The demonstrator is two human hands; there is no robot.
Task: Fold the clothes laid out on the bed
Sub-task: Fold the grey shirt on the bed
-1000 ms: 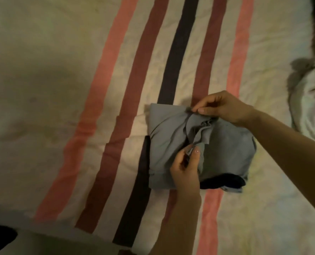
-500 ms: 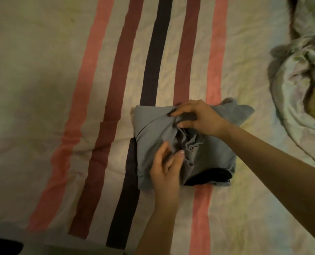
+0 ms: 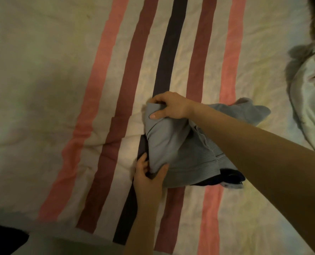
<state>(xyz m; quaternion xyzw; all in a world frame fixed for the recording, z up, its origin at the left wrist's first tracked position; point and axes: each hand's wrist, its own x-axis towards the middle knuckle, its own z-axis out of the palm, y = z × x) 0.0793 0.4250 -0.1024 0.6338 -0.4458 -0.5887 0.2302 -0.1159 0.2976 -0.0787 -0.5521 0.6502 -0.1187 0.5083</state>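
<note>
A folded grey garment (image 3: 186, 153) lies on the striped bedsheet (image 3: 61, 89) in the middle of the head view, its left side lifted off the sheet. My right hand (image 3: 168, 106) grips the far left corner, thumb on top. At the near left corner my left hand (image 3: 149, 173) holds the edge, fingers tucked under the fabric and thumb pressed on top. A dark piece of cloth (image 3: 230, 178) sticks out from under the garment's near right edge. A loose grey flap (image 3: 252, 111) spreads out to the right behind my right forearm.
A crumpled pale floral cloth (image 3: 313, 100) is heaped at the right edge of the bed. The bed's near edge (image 3: 61, 236) runs along the bottom left, with a dark gap beyond it. Bare sheet stretches to the left and far side.
Both hands have shifted from the bunched middle of the garment to its left edge and now grasp the two left corners, raising that side. The view moved slightly.
</note>
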